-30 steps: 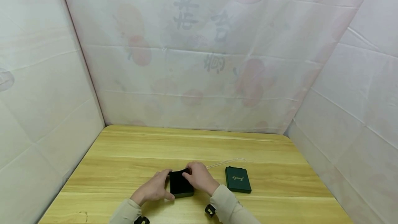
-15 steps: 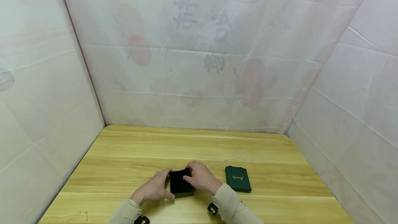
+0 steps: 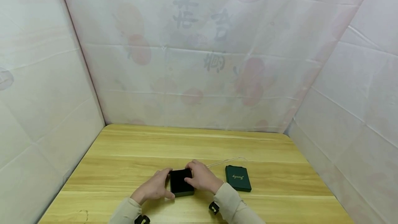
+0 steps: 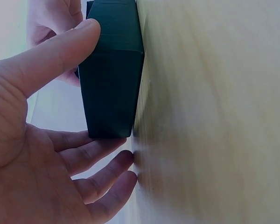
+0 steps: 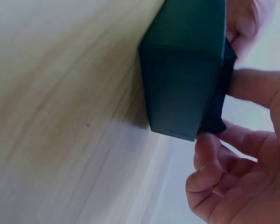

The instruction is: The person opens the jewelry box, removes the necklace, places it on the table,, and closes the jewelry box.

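A small dark green box (image 3: 184, 194) stands on the wooden table with a black pad (image 3: 179, 181) in its top. My left hand (image 3: 152, 187) grips the box's left part, thumb on the near side and fingers at the far side. With thumb and fingers, my right hand (image 3: 203, 178) pinches the pad at its far right corner. In the right wrist view the pad's edge (image 5: 218, 105) sticks out past the rim of the box (image 5: 182, 91). The left wrist view shows my thumb on one side of the box (image 4: 111, 93). Inside the box is hidden.
To the right lies a flat green box lid (image 3: 238, 179) with gold lettering. A thin pale chain (image 3: 222, 162) stretches across the table (image 3: 140, 144) behind my right hand. Printed white cloth walls (image 3: 199, 85) close off the back and both sides.
My right hand and sleeve have shifted slightly to the right, the fingers still on the pad. The left hand keeps its hold, and the lid and chain stay put.
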Available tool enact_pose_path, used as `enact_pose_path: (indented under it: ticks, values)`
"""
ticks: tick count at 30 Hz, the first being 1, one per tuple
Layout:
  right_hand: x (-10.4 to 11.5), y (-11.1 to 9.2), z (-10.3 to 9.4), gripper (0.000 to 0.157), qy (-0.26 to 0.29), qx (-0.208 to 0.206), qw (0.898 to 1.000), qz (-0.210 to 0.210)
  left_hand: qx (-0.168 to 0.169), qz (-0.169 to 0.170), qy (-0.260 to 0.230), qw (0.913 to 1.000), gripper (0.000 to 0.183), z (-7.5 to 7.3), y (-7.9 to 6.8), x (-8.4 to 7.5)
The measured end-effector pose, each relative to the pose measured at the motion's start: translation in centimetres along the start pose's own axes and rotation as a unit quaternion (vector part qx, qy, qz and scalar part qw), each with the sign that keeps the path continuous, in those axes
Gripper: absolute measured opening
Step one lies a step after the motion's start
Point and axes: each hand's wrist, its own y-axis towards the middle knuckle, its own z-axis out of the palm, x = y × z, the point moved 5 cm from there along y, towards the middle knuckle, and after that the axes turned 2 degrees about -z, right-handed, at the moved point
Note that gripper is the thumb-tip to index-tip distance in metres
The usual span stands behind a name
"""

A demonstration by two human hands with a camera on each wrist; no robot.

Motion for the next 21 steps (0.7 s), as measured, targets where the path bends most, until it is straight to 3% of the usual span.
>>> enact_pose_path:
  ticks: [21]
  values:
    - [-0.28,-0.3,0.1,0.043,-0.011,0.019,1.0,-0.011,0.002,-0.002,-0.003,1.0,0.09,0.07,0.0,-0.05]
